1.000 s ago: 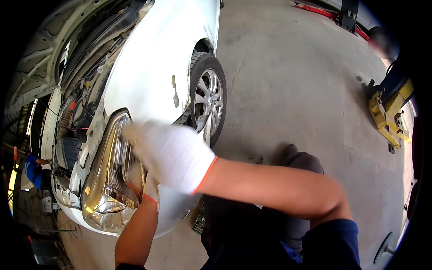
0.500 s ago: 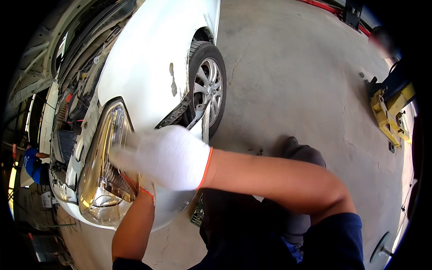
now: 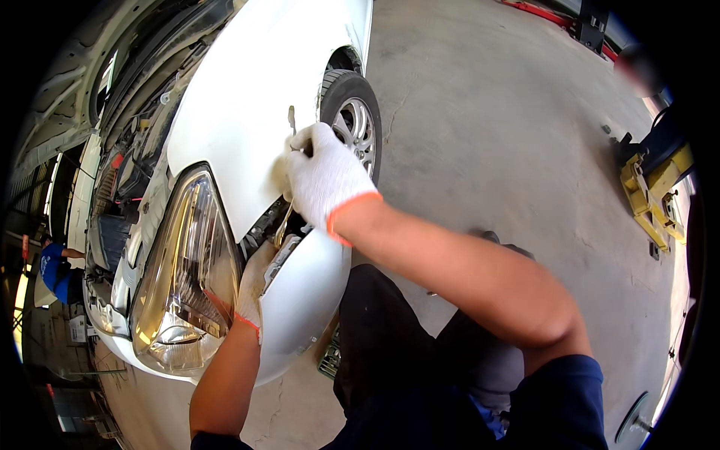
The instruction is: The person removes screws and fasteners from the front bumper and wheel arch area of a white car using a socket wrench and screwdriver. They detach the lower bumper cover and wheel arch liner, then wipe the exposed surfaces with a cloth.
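My left hand [image 3: 257, 279], in a white knit glove with an orange cuff, reaches into the gap between the headlight [image 3: 196, 255] and the loose corner of the white bumper [image 3: 311, 289]. Its fingers, partly hidden, close around the lower end of a slim shiny metal tool [image 3: 284, 223]. That tool slants up to my gloved right hand [image 3: 326, 169], which is curled shut beside the front wheel [image 3: 352, 120], against the edge of the white fender [image 3: 240, 112]. What the right fingers grip is hidden. Above them shows a scraped patch [image 3: 291, 116] in the paint.
An open engine bay [image 3: 127, 165] lies left, with a person in blue [image 3: 56, 270] beyond it. A green tray [image 3: 330, 356] sits on the floor beneath the bumper. Yellow metal equipment [image 3: 649, 199] stands at right, near another person's blurred shape. My knees are below the bumper.
My right hand has moved from over the headlight up and right to the fender edge by the wheel. My left hand, mostly covered before, now shows at the gap with the metal tool.
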`<state>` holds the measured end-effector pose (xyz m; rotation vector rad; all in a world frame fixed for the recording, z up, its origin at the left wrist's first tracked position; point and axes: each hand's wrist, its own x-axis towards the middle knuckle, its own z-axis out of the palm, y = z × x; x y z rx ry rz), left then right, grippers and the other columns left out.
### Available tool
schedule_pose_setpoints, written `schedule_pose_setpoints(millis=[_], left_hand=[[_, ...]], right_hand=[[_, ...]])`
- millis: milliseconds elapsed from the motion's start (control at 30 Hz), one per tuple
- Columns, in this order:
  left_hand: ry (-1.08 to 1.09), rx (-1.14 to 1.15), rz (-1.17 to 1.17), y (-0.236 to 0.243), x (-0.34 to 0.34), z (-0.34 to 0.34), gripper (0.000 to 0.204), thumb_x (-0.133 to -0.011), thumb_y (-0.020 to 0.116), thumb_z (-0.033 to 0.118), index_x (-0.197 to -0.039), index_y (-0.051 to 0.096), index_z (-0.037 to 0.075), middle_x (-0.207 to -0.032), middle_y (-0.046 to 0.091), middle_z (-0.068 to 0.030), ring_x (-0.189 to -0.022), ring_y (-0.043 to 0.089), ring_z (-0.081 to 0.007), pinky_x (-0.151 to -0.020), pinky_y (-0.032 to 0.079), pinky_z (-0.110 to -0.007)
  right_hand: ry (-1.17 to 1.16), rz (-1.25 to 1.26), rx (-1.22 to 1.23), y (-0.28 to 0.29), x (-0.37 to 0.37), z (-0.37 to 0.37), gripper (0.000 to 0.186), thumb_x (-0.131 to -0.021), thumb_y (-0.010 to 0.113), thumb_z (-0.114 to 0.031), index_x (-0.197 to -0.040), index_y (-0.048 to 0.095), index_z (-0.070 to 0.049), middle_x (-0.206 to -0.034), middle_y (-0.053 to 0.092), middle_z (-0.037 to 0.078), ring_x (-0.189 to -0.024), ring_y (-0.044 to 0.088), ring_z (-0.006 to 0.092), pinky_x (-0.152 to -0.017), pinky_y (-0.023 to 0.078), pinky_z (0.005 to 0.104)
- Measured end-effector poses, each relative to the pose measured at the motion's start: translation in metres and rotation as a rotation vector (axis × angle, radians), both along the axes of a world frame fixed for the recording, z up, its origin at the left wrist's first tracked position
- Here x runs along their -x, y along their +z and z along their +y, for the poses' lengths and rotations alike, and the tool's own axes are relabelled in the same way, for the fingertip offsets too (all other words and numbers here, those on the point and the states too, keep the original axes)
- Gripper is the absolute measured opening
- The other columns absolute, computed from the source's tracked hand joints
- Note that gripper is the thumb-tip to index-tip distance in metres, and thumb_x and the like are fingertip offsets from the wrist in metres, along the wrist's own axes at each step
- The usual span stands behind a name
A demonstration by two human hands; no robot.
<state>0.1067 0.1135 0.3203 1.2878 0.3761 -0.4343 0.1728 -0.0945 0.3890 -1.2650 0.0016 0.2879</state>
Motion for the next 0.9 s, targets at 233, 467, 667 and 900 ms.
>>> schedule_pose_setpoints(millis=[233, 467, 667, 900], left_hand=[[0.039, -0.015, -0.012, 0.014, 0.009, 0.014, 0.041, -0.117, 0.063, 0.030, -0.145, 0.063, 0.001, -0.125, 0.073, -0.0092, -0.117, 0.067, -0.0174, -0.101, 0.056, -0.036], [-0.002, 0.021, 0.001, -0.006, 0.000, 0.002, 0.041, -0.116, 0.064, 0.030, -0.145, 0.063, 0.001, -0.125, 0.073, -0.0091, -0.115, 0.067, -0.0173, -0.100, 0.056, -0.036], [-0.008, 0.014, -0.009, -0.006, -0.002, 0.003, 0.041, -0.116, 0.064, 0.030, -0.145, 0.064, 0.001, -0.124, 0.074, -0.0091, -0.114, 0.067, -0.0172, -0.099, 0.056, -0.036], [0.000, 0.008, -0.010, -0.002, 0.001, 0.006, 0.041, -0.116, 0.065, 0.030, -0.144, 0.064, 0.000, -0.123, 0.074, -0.0090, -0.113, 0.067, -0.0171, -0.098, 0.056, -0.036]], right_hand=[[0.028, -1.242, 0.546, 0.008, 0.058, 0.034, 0.033, -0.104, 0.062, -0.010, -0.136, 0.065, -0.006, -0.122, 0.075, 0.024, -0.114, 0.076, 0.0383, -0.091, 0.064, 0.0452], [0.194, -1.156, 0.717, 0.024, 0.066, 0.028, 0.033, -0.098, 0.068, -0.010, -0.130, 0.063, -0.006, -0.116, 0.074, 0.018, -0.110, 0.076, 0.0368, -0.087, 0.064, 0.0489], [-0.101, -0.414, 0.364, 0.026, 0.031, -0.002, 0.032, -0.109, 0.058, -0.013, -0.139, 0.056, -0.004, -0.094, 0.075, 0.027, -0.084, 0.077, 0.0450, -0.078, 0.064, 0.0523], [0.241, -1.433, 0.735, 0.019, 0.073, 0.029, 0.034, -0.098, 0.069, -0.010, -0.132, 0.064, -0.009, -0.104, 0.074, 0.011, -0.101, 0.077, 0.0273, -0.081, 0.062, 0.0421]])
